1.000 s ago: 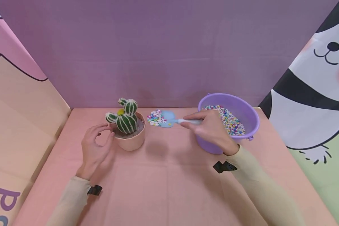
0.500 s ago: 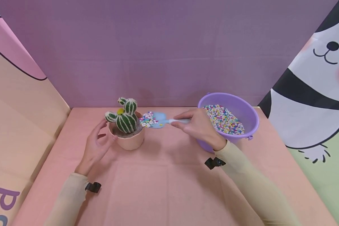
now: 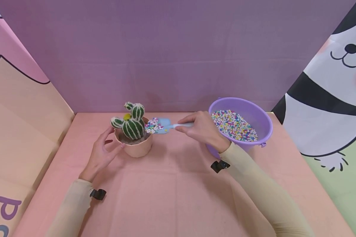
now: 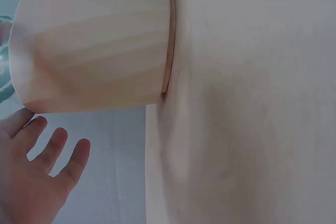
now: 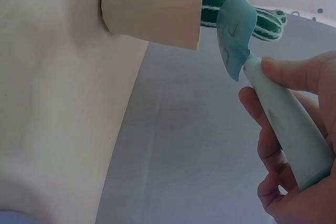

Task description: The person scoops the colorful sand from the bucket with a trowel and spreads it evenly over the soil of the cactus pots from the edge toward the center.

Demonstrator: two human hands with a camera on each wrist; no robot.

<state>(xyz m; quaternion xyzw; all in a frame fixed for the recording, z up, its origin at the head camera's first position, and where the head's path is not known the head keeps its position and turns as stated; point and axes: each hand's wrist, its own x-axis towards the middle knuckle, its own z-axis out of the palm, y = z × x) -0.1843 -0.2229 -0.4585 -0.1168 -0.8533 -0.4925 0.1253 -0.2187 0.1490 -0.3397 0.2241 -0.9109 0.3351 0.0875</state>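
Note:
My right hand (image 3: 200,128) grips the pale handle of a light-blue trowel (image 5: 286,119). Small multicoloured pebbles (image 3: 153,125) lie heaped on the blade, whose tip overlaps the right rim of a peach flowerpot (image 3: 137,149) in the head view. In the pot stands a green, white-striped toy cactus (image 3: 133,129) with a yellow flower, set in greyish fill. My left hand (image 3: 102,153) is at the pot's left side, thumb and index fingertip at the rim. The left wrist view shows its other fingers (image 4: 76,161) spread loosely below the pot (image 4: 94,45).
A purple bucket (image 3: 259,123) holding many more multicoloured pebbles (image 3: 234,126) stands to the right, partly behind my right hand. A pink cloth covers the table (image 3: 154,197). Behind it rises a purple backdrop (image 3: 178,56), with printed panels at both sides.
My right hand has moved left, bringing the loaded trowel from between bucket and pot up to the pot's rim. My left hand has shifted slightly right, its fingertips now at the rim.

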